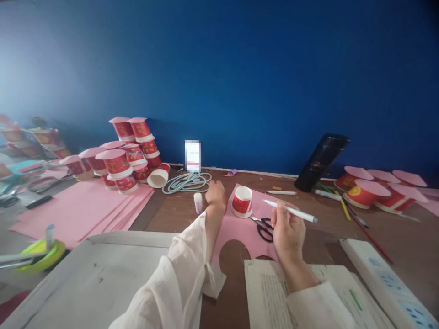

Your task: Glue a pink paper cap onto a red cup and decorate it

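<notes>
My right hand [290,230] grips a slim white marker [302,214], its pointed end aimed left at a red paper cup. That red paper cup [242,205] stands with its white open side up on a pink paper sheet [228,233] with rounded cut-outs. Scissors with black handles [265,230] lie on the sheet, between the cup and my right hand. My left hand [216,195] reaches forward beside the sheet's left edge, close to a coiled pale cable [185,183]; its fingertips are mostly hidden. A small glue stick [198,203] stands left of my left wrist.
Stacked red cups with pink tops [118,167] stand left, behind pink sheets [85,210]. A lit phone [192,156] leans on the blue wall [254,82]. Right are a tilted black flask [320,162], more cups [366,194] and a power strip [387,281]. Printed papers [264,297] lie in front.
</notes>
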Available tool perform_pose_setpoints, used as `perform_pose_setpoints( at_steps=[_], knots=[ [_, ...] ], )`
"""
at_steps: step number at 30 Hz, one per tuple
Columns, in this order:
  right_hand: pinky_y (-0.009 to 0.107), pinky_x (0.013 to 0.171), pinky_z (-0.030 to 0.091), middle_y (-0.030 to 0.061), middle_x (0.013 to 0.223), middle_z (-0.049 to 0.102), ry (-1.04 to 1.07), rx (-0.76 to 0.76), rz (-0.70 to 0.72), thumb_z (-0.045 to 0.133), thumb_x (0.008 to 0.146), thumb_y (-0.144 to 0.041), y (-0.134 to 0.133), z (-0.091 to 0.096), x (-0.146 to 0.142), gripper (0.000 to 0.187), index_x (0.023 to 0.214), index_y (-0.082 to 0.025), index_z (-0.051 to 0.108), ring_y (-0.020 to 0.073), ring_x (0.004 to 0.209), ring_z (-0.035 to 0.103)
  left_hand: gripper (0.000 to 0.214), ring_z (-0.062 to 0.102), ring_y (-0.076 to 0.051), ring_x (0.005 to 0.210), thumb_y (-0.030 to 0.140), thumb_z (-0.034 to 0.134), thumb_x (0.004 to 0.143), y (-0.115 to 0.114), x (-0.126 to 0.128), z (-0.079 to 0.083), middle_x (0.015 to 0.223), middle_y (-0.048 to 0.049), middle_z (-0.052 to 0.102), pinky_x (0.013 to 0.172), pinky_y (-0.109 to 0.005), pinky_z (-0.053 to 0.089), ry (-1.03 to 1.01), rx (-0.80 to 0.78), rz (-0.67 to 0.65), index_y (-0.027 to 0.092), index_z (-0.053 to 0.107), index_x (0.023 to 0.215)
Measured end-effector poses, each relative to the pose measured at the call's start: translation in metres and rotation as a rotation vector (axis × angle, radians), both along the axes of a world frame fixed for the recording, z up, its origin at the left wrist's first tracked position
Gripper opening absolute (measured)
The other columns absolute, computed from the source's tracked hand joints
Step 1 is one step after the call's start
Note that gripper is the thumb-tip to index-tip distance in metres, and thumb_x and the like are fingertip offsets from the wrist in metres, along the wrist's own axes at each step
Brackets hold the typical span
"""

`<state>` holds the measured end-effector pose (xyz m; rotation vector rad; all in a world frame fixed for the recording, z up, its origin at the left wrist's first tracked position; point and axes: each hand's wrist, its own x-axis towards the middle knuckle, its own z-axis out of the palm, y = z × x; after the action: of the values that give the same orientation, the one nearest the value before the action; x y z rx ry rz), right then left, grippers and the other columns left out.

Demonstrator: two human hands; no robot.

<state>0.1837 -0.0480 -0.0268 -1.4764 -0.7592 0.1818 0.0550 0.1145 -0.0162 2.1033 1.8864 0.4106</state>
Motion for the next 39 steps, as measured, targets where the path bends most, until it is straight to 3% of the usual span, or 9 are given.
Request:
perform_pose_setpoints(
  at_steps=[9,13,18,23,26,28,31,35,39],
  knots=[
    [0.026,0.049,0.042,-0.0031,0.053,0.056,0.037,0.017,-0.017,0.055,0.087,-0.065,0.000,0.003,-0.002,0.047,0.082,-0.018,0.063,0.0130,0.046,0.051,0.036,0.066,-0.027,0.112,0.009,0.041,0.092,-0.013,-0.003,0.014,0.132,-0.0205,0.052,0.087,-0.036,0.055,0.100,-0.025,-0.071,0.012,0.053,0.126],
    [0.025,0.048,0.042,-0.0035,0.055,0.056,0.036,0.024,-0.039,0.052,0.089,-0.063,0.001,0.002,0.000,0.046,0.084,-0.018,0.062,0.0122,0.045,0.051,0.048,0.063,-0.029,0.117,0.005,0.056,0.083,-0.033,-0.006,0.034,0.137,-0.0256,0.050,0.089,-0.033,0.054,0.132,-0.036,-0.162,0.007,0.052,0.131],
    [0.023,0.045,0.042,-0.0029,0.061,0.059,0.079,0.057,-0.053,0.057,0.087,-0.062,0.003,0.002,0.000,0.044,0.087,-0.019,0.062,0.0107,0.047,0.051,0.036,0.068,-0.027,0.107,0.004,0.044,0.088,-0.065,-0.030,0.054,0.122,-0.0204,0.064,0.090,-0.036,0.053,0.101,-0.008,-0.287,0.009,0.064,0.118],
    [0.020,0.038,0.036,-0.0034,0.067,0.058,0.227,0.143,-0.028,0.063,0.084,-0.058,0.007,0.006,-0.001,0.039,0.090,-0.019,0.062,0.0074,0.045,0.045,0.034,0.065,-0.020,0.108,0.016,0.041,0.096,-0.082,-0.053,0.055,0.115,-0.0089,0.070,0.098,-0.036,0.051,-0.449,0.341,-0.362,0.019,0.063,0.122],
    [0.019,0.037,0.035,-0.0037,0.068,0.058,0.255,0.177,-0.018,0.064,0.084,-0.057,0.008,0.008,-0.001,0.038,0.091,-0.019,0.062,0.0066,0.045,0.044,0.033,0.057,-0.023,0.121,0.031,0.053,0.095,-0.084,-0.047,0.055,0.128,-0.0091,0.066,0.107,-0.041,0.045,-0.543,0.459,-0.487,0.021,0.060,0.126],
    [0.019,0.038,0.035,-0.0041,0.066,0.057,0.262,0.183,-0.013,0.065,0.084,-0.057,0.008,0.007,-0.001,0.039,0.092,-0.019,0.062,0.0064,0.045,0.044,0.056,0.046,-0.028,0.135,0.038,0.066,0.087,-0.083,-0.035,0.053,0.143,-0.0107,0.055,0.114,-0.047,0.037,-0.487,0.423,-0.562,0.021,0.050,0.138],
    [0.019,0.039,0.036,-0.0034,0.066,0.057,0.235,0.168,-0.017,0.063,0.084,-0.058,0.007,0.006,0.000,0.041,0.092,-0.018,0.065,0.0067,0.046,0.045,0.088,0.036,-0.037,0.142,0.048,0.076,0.076,-0.078,-0.018,0.046,0.152,-0.0178,0.044,0.114,-0.054,0.034,-0.383,0.260,-0.547,0.017,0.037,0.149],
    [0.020,0.042,0.039,-0.0025,0.066,0.058,0.207,0.122,-0.057,0.062,0.085,-0.059,0.005,0.004,0.001,0.042,0.091,-0.017,0.067,0.0078,0.048,0.048,0.071,0.046,-0.033,0.136,0.033,0.070,0.082,-0.073,-0.009,0.035,0.145,-0.0163,0.052,0.112,-0.049,0.038,-0.390,0.134,-0.488,0.017,0.042,0.145],
    [0.021,0.044,0.040,-0.0029,0.067,0.059,0.203,0.115,-0.030,0.061,0.085,-0.060,0.005,0.006,0.000,0.043,0.092,-0.018,0.067,0.0079,0.049,0.048,0.053,0.054,-0.026,0.129,0.030,0.068,0.083,-0.072,-0.021,0.042,0.137,-0.0113,0.058,0.108,-0.041,0.043,-0.481,0.137,-0.426,0.021,0.053,0.133]
  ],
)
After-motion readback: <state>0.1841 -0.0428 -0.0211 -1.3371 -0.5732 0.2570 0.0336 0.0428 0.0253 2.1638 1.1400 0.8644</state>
